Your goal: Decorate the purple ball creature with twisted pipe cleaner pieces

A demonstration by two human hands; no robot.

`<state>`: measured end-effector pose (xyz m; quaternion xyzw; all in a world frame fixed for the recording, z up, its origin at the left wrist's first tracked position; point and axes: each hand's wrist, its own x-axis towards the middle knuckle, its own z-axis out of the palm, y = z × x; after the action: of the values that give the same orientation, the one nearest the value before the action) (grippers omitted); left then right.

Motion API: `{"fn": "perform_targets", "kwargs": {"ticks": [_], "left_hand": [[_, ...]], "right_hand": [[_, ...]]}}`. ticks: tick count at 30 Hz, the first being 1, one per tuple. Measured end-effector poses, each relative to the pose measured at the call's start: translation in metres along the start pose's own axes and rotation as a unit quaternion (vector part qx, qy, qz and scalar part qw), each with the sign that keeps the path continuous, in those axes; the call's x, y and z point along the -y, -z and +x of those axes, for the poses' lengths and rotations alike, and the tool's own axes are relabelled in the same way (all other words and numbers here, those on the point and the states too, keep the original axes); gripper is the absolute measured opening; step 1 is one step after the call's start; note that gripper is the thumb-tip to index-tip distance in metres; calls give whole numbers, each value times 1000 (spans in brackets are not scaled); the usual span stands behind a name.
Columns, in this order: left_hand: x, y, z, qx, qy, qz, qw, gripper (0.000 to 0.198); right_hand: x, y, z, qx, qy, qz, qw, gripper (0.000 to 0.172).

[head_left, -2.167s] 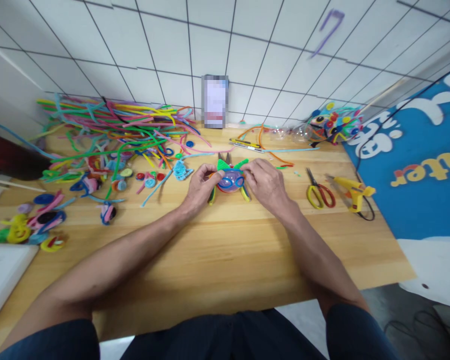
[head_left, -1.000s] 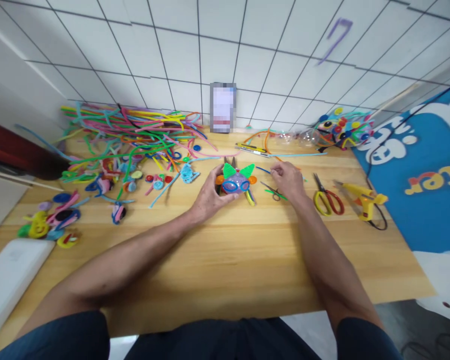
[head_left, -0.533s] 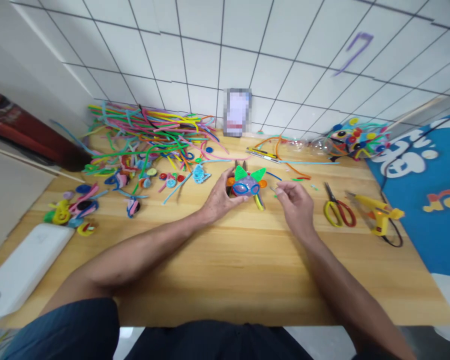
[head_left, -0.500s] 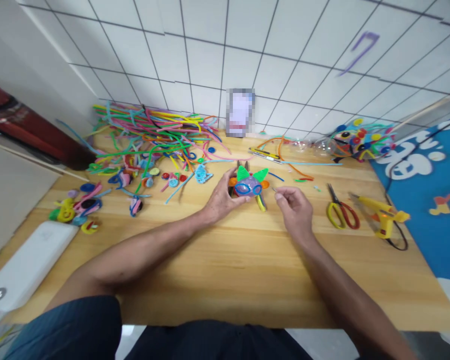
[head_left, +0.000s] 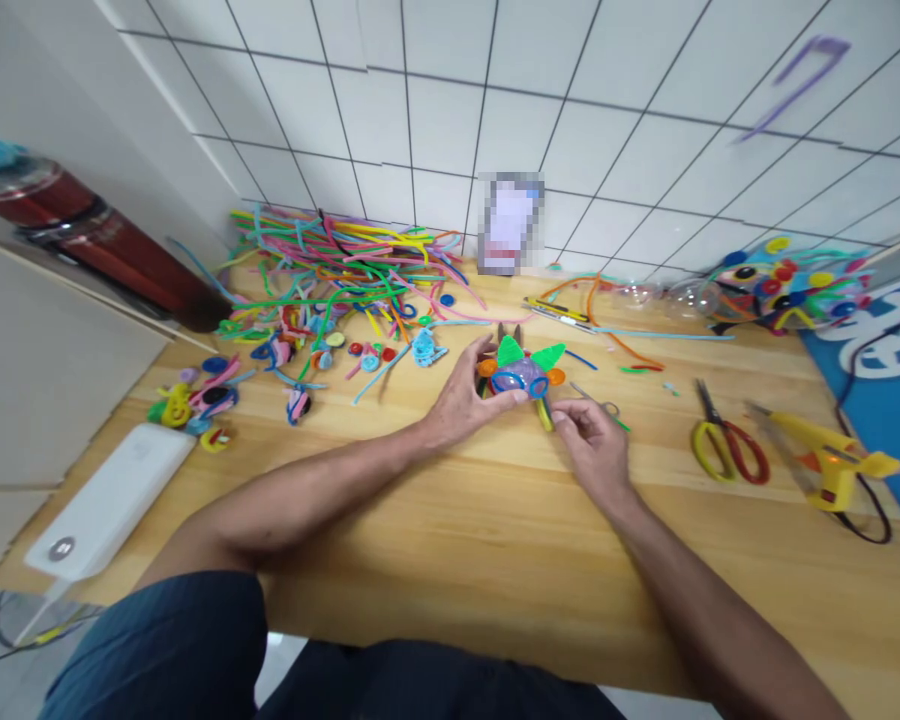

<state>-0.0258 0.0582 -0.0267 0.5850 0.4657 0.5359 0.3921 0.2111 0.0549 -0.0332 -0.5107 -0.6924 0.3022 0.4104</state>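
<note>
We grip the green-eared figure (head_left: 523, 373) in our left hand (head_left: 465, 395); our curled right hand (head_left: 592, 440), contents unclear, has moved in, bringing both together.

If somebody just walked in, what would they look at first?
Probably the purple ball with pointy green ears, held in the person's left hand near the middle. Next, maybe the colourful pile of fuzzy sticks at the back left, then the yellow glue gun over on the right.
</note>
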Motion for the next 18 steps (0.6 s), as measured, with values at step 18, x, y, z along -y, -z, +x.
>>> {"fn": "perform_targets", "kwargs": {"ticks": [18], "left_hand": [[-1,2,0,-20,15,-50,998,64]], "right_hand": [[9,2,2,12,-36,3,999,24]]}}
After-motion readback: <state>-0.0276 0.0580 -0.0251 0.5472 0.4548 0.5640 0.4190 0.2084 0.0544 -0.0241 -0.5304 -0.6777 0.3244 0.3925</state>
